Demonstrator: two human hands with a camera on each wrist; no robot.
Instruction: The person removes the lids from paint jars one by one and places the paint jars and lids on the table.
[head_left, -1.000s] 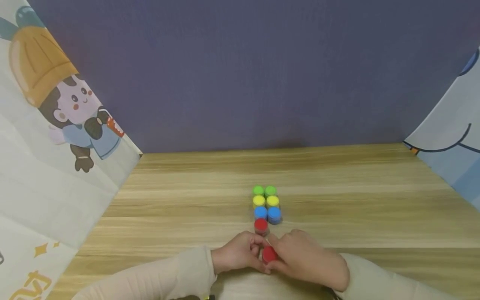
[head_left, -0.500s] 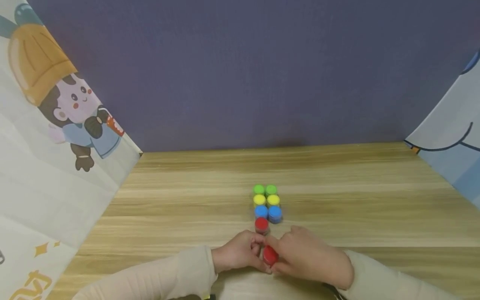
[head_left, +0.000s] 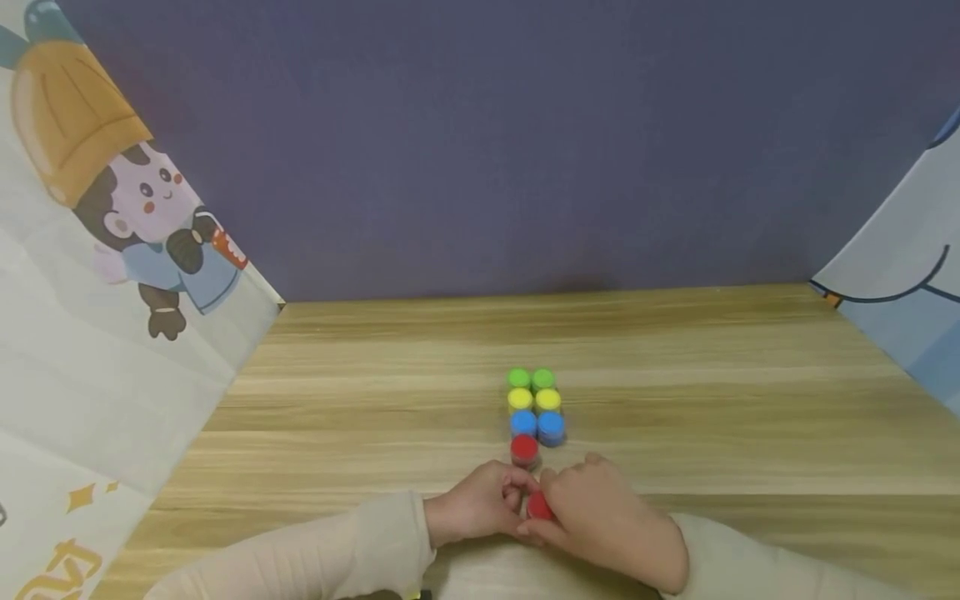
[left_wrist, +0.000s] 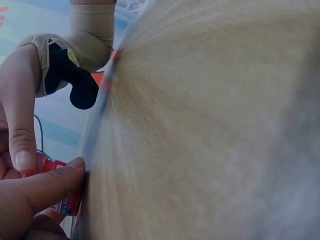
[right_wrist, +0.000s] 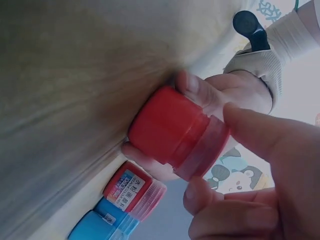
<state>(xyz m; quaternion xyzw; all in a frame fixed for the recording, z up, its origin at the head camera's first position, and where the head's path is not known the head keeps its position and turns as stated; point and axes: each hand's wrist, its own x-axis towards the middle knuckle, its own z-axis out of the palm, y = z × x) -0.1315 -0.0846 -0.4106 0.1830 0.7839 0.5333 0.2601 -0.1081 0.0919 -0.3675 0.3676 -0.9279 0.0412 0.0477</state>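
Near the table's front edge my left hand (head_left: 476,504) holds a red paint jar (head_left: 538,505) by its body, thumb and fingers around its side. My right hand (head_left: 611,521) comes from the right and pinches the lid, hiding part of the jar in the head view. The right wrist view shows the jar's solid red body (right_wrist: 162,122) with a translucent lid (right_wrist: 205,147) between my right fingertips. A second red paint jar (head_left: 524,450), labelled in the right wrist view, stands just beyond my left fingers.
Beyond the second red jar stand paired paint jars in rows: blue (head_left: 551,427), yellow (head_left: 520,400) and green (head_left: 543,380). A dark panel (head_left: 480,150) rises behind the wooden table (head_left: 360,375). Cartoon-printed sheets (head_left: 60,333) flank both sides.
My right hand shifted slightly right, baring more of the red lid, then came back left and now covers more of it. My left hand stays in place around the jar.
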